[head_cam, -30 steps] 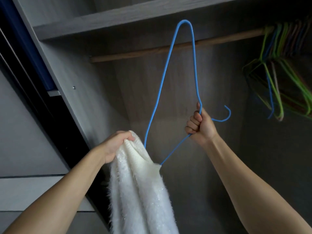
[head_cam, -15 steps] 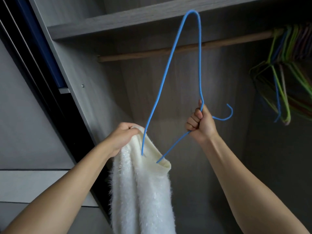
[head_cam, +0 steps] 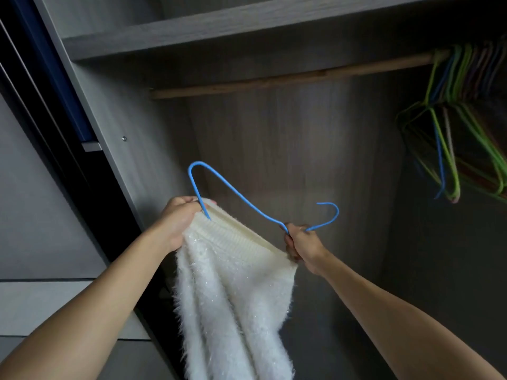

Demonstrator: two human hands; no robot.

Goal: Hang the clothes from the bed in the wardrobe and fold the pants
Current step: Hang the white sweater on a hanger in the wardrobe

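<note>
A fluffy white sweater (head_cam: 233, 292) hangs in front of the open wardrobe, its ribbed edge stretched between both hands. My left hand (head_cam: 178, 218) grips that edge at its left end. A blue wire hanger (head_cam: 236, 192) is partly inside the sweater: one shoulder sticks up out of the opening by my left hand, the lower part is hidden in the fabric. My right hand (head_cam: 301, 244) grips the hanger at the base of its hook, which points right, and touches the sweater's right end.
A wooden rail (head_cam: 288, 78) crosses the wardrobe under a grey shelf (head_cam: 219, 26). Several coloured empty hangers (head_cam: 455, 127) are bunched at the rail's right end. The wardrobe's grey side panel (head_cam: 115, 127) stands at the left.
The hanger has tipped down and gone further into the sweater. My right hand has dropped to the sweater's edge, and the opening is now stretched wide between both hands.
</note>
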